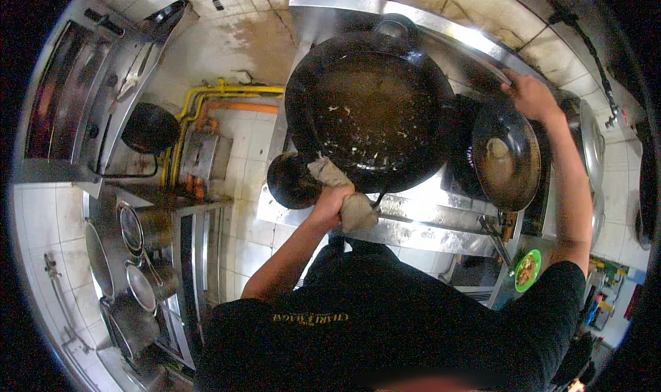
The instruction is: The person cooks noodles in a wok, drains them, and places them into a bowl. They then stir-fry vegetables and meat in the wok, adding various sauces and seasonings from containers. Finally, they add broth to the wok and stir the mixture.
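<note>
A large dark wok (377, 102) stands on the steel stove before me, with brownish liquid and pale bits inside. At its lower left rim my left hand (333, 203) grips a folded beige cloth (360, 213) that touches the rim. My right hand (532, 96), raised at the upper right, is closed on the end of a long metal handle (480, 61). That handle runs left behind the wok to a dark round ladle-like head (396, 26). Below my right hand sits a smaller wok (508, 159) with a pale lump and some liquid in it.
A small dark pan (293, 181) lies left of the large wok. Tongs (498, 245) and a green plate of food (528, 270) are at the lower right. Yellow gas pipes (227, 88) run along the left wall. Pots (150, 226) stand on a steel counter at left.
</note>
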{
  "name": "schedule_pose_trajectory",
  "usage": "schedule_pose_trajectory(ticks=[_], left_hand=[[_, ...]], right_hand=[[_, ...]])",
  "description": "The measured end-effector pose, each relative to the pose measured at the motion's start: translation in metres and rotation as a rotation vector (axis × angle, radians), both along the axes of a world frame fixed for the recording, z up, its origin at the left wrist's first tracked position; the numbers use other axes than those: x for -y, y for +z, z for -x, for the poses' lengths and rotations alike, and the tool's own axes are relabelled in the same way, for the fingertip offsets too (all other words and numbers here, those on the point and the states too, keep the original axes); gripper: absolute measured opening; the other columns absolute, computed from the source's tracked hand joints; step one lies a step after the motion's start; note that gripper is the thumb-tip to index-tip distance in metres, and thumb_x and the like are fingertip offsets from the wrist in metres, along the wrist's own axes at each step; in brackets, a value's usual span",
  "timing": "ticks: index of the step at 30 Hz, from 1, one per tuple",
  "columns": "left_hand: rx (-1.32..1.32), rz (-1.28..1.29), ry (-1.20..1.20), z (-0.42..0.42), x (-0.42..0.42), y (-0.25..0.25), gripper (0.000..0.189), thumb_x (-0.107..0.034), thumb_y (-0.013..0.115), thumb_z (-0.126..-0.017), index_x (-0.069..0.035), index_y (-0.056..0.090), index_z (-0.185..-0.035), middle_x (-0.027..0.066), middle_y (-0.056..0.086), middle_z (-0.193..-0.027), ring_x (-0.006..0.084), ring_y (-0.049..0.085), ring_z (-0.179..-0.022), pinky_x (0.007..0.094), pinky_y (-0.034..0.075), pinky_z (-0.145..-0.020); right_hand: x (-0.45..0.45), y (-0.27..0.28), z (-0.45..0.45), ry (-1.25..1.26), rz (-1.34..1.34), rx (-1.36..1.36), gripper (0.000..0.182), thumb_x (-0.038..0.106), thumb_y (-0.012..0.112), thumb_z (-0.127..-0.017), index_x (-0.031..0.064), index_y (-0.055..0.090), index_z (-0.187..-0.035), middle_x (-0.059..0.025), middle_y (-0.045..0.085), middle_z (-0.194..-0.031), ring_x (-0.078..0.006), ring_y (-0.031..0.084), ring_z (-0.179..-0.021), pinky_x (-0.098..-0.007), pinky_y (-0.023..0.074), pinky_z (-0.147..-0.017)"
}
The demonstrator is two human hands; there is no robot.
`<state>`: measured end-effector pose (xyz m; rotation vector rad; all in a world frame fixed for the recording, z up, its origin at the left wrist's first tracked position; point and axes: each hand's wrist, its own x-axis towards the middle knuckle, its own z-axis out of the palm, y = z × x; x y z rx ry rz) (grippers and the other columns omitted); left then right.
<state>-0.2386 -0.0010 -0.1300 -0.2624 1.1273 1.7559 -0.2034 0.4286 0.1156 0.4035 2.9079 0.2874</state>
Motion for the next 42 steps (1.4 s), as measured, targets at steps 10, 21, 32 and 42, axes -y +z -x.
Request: schedule_pose_trajectory(ticks=[10, 21, 32, 42], left_hand=[[0.242, -0.025, 0.067, -0.019, 0.021, 0.013, 0.011, -0.005, 0.057, -0.071, -0.003, 0.056, -0.082, 0.0077, 0.057, -0.078, 0.0229, 0.061, -0.065, 0.0402, 0.052, -0.058], [0.223, 0.026, 0.171, -0.061, 0.086, 0.065, 0.018, -0.004, 0.056, -0.070, -0.003, 0.053, -0.088, 0.0095, 0.057, -0.077, 0.0243, 0.061, -0.064, 0.0410, 0.052, -0.057], [0.184, -0.080, 0.218, -0.092, 0.248, 0.126, 0.014, -0.006, 0.058, -0.072, -0.002, 0.059, -0.085, 0.0102, 0.062, -0.072, 0.0231, 0.062, -0.062, 0.0395, 0.052, -0.059], [0.058, -0.113, 0.430, -0.114, 0.397, 0.172, 0.005, 0.000, 0.057, -0.068, -0.004, 0.054, -0.070, 0.0085, 0.054, -0.062, 0.0222, 0.054, -0.051, 0.0400, 0.047, -0.048]], right_hand=[[-0.028, 0.039, 0.013, -0.151, 0.527, 0.273, 0.045, 0.011, 0.060, -0.078, 0.0059, 0.051, -0.121, -0.0127, 0.063, -0.093, -0.0170, 0.055, -0.056, -0.0303, 0.0442, -0.045], [0.025, 0.058, -0.002, -0.102, 0.615, 0.328, 0.050, -0.001, 0.054, -0.076, 0.0023, 0.045, -0.125, -0.0087, 0.058, -0.078, -0.0110, 0.045, -0.042, -0.0279, 0.0364, -0.036], [0.153, 0.097, -0.019, -0.063, 0.406, 0.144, 0.053, 0.008, 0.056, -0.081, 0.0081, 0.042, -0.131, -0.0077, 0.059, -0.085, -0.0113, 0.047, -0.047, -0.0268, 0.0381, -0.039], [0.265, 0.107, 0.041, 0.262, 0.452, 0.014, 0.055, 0.008, 0.054, -0.081, 0.0055, 0.037, -0.133, -0.0025, 0.051, -0.065, -0.0091, 0.041, -0.039, -0.0254, 0.0332, -0.036]])
